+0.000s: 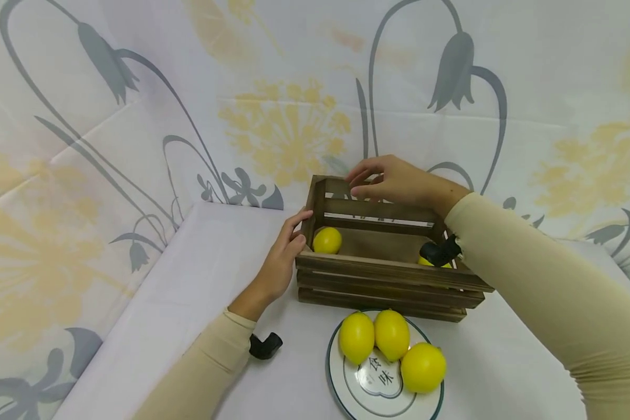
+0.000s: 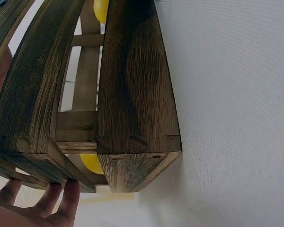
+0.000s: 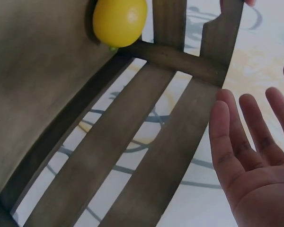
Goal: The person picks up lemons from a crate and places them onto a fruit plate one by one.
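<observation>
A dark wooden slatted crate (image 1: pixel 388 286) stands on the white-covered table. At its left end my left hand (image 1: pixel 278 256) rests with the fingertips against the outside of the end wall; the left wrist view shows these fingers (image 2: pixel 49 198) nearly straight on the slats. My right hand (image 1: pixel 394 181) hovers at the back rim, its fingers loosely bent and nothing in them. Inside the crate, a yellow lemon (image 1: pixel 328 240) lies in the left corner. Another lemon (image 1: pixel 425 261) sits at the right end, mostly hidden by the black wrist strap.
In front of the crate is a white plate (image 1: pixel 334 373) with a dark rim and printed characters. It carries three lemons (image 1: pixel 392 335). A floral cloth (image 1: pixel 294 70) hangs behind the crate and along the left side.
</observation>
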Motion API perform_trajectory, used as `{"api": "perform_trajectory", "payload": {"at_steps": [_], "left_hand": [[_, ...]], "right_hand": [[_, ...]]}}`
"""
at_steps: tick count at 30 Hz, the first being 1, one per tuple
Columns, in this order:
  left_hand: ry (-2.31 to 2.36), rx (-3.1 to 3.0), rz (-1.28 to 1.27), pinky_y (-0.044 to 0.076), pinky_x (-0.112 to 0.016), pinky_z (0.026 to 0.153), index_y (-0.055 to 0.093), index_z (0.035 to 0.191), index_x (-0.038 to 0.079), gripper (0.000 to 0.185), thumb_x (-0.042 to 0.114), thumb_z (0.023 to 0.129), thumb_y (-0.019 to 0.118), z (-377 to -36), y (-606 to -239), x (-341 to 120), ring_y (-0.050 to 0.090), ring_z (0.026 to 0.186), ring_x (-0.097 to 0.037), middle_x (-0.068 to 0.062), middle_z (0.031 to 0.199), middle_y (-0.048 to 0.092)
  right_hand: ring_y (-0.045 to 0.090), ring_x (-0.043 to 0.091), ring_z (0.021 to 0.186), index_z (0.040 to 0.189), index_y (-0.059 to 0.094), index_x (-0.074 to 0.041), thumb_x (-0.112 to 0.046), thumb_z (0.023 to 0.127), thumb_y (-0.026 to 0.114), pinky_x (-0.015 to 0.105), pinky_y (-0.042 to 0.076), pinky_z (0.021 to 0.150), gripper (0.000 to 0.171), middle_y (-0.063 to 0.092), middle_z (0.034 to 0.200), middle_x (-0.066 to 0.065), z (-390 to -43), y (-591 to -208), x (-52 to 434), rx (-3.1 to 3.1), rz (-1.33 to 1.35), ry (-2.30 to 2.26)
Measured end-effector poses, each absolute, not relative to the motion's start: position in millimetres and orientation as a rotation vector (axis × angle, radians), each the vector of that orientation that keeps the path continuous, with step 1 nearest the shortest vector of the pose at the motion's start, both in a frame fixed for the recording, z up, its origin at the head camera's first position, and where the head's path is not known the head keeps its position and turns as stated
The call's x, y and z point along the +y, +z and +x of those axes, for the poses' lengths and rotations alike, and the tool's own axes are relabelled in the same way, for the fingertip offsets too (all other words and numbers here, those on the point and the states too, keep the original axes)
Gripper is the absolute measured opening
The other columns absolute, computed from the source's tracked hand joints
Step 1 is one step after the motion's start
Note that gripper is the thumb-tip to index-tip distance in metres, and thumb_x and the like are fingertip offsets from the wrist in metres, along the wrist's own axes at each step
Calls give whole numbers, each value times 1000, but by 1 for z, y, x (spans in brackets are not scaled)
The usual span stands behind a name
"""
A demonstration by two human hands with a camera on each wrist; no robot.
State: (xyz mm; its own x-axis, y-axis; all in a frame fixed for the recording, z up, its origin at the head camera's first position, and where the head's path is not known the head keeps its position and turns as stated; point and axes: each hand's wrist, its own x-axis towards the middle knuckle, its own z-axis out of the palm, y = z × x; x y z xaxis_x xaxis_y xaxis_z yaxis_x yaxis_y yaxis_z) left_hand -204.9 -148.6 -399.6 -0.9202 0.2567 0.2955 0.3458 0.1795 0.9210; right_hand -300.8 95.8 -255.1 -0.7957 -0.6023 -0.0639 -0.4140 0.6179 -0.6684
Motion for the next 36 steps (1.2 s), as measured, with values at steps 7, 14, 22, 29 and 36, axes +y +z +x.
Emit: {"api": "perform_trajectory", "payload": {"at_steps": [7,14,22,29,36], "left_hand": [[-1892,-2348,-616,28,-61,115,30,154,27,49,34,106,29,-206,-399,-145,31,142,-36,4,167,15],[-1928,-2338,-621,29,-61,114,30,154,27,49,32,106,29,-203,-400,-139,31,142,-36,4,167,15],[-1912,-2356,-608,29,-62,114,30,154,29,49,33,105,28,-200,-400,-139,30,142,-36,5,166,17],[-1898,-2357,-609,28,-62,115,30,154,30,49,33,105,29,-200,-401,-141,30,143,-36,6,166,17],[-1899,-2354,-609,30,-60,114,30,154,29,50,33,104,29,-200,-400,-141,31,141,-35,5,166,18]], "right_hand": [[64,27,109,130,61,-15,-25,97,65,44,56,92,35,64,129,9,-305,-262,93,2528,-801,-955],[62,27,117,133,59,-11,-26,97,66,47,55,96,40,61,133,12,-310,-270,91,2471,-769,-991],[60,30,122,135,58,-12,-27,97,66,43,54,98,42,58,137,14,-314,-283,86,2373,-717,-1080],[58,34,125,133,59,-15,-24,97,65,41,53,100,37,57,138,15,-316,-288,83,2323,-683,-1118],[63,28,118,134,58,-11,-20,98,64,47,51,102,37,60,133,11,-319,-290,79,2322,-662,-1111]]}}
